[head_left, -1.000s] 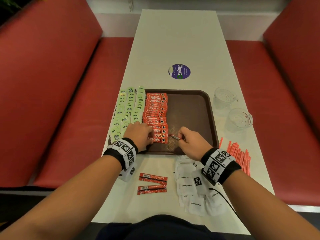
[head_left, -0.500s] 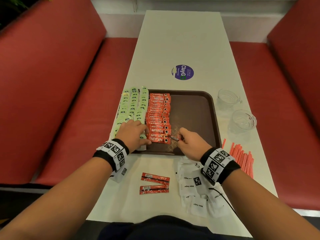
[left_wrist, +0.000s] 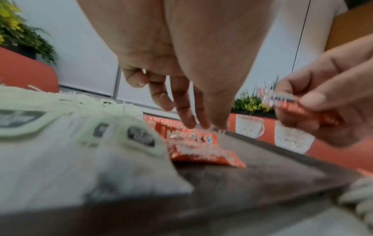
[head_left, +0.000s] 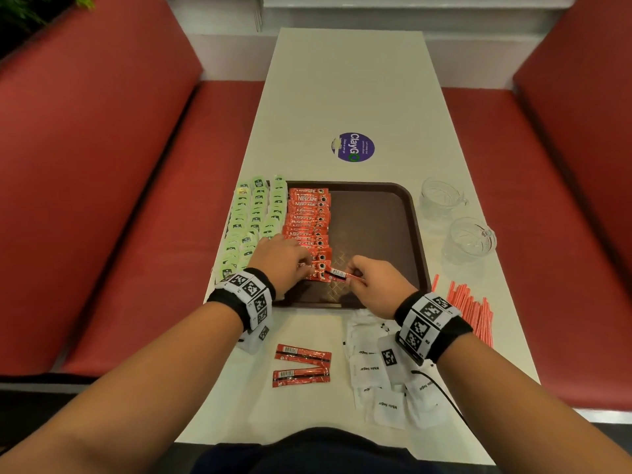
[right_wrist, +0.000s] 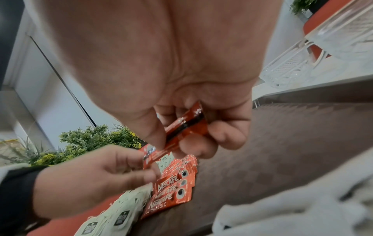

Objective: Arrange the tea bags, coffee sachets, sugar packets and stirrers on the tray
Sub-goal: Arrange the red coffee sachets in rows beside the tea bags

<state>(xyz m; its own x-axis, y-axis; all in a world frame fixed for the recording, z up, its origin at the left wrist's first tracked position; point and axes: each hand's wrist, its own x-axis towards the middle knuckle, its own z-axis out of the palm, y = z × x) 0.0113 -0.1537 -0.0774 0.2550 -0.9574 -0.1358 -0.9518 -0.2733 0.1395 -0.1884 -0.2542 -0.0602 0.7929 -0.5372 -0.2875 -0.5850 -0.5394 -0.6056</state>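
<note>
The right hand (head_left: 376, 282) pinches one red coffee sachet (head_left: 338, 273) between thumb and curled fingers, holding it just above the near end of the sachet row (head_left: 309, 227) on the brown tray (head_left: 415, 234). The left hand (head_left: 282, 260) has relaxed, extended fingers whose tips press down on the nearest sachets of that row, beside the green tea bags (head_left: 254, 217) covering the tray's left edge. On the table (head_left: 342, 80) lie two loose sachets (head_left: 302, 364), white sugar packets (head_left: 379, 381) and red stirrers (head_left: 472, 309), all off the tray.
</note>
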